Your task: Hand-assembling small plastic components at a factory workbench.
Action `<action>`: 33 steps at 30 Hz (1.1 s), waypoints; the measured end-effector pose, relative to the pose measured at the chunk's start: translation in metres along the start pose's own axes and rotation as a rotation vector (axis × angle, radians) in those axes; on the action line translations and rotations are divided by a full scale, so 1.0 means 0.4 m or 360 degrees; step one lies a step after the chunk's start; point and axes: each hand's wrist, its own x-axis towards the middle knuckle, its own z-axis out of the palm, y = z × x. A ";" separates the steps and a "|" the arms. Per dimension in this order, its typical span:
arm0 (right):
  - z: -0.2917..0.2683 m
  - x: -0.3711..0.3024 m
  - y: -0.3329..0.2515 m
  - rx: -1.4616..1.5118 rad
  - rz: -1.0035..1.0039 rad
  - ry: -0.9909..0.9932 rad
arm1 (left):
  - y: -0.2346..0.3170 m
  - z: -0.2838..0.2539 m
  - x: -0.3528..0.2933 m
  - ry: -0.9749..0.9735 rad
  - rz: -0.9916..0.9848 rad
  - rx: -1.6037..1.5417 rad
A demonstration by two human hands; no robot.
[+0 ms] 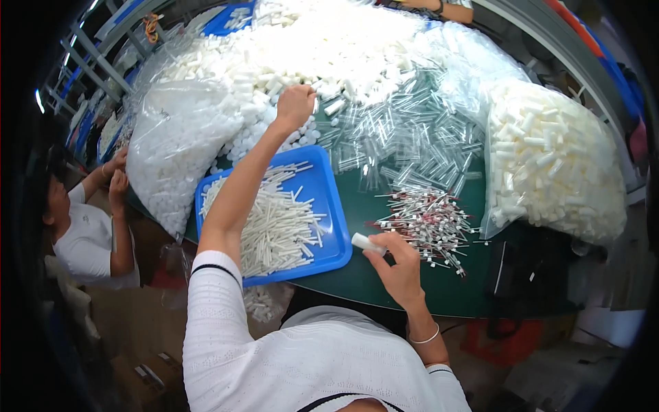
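Note:
My right hand (398, 269), with a bracelet at the wrist, pinches a short white cylinder (365, 242) between thumb and fingers, just right of the blue tray. At the far side, my left hand (295, 108) is closed beside the heap of cream-white cylinders (336, 108). A bit of white shows at its fingertips, but what it holds is hidden. Under my left forearm stands the blue tray (336, 226), filled with thin white sticks (274, 233). Right of it lies a pile of thin sticks with white ends and some red parts (429, 223). Clear tubes (412, 130) lie spread beyond that pile.
A bulging clear bag of cream cylinders (549, 158) stands at the right edge of the green table (357, 275). Another bag with white pieces (178, 137) sits at the left. White caps (261, 134) lie behind the tray. A co-worker (96, 226) works at the left.

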 end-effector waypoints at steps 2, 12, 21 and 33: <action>-0.002 -0.021 -0.003 -0.0054 0.0045 0.0015 | -0.099 0.105 0.076 -0.0235 0.0066 0.0523; -0.074 -0.030 0.050 -0.0040 -0.0082 0.0198 | -0.084 0.055 0.016 -0.0451 -0.0402 -0.1198; 0.004 -0.073 -0.020 0.0260 -0.0411 0.0312 | 0.360 -0.290 -0.580 -0.1298 -0.0443 -0.1529; -0.007 -0.151 -0.017 -0.0369 -0.0581 0.0034 | 0.370 -0.312 -0.654 -0.1337 -0.0505 -0.1371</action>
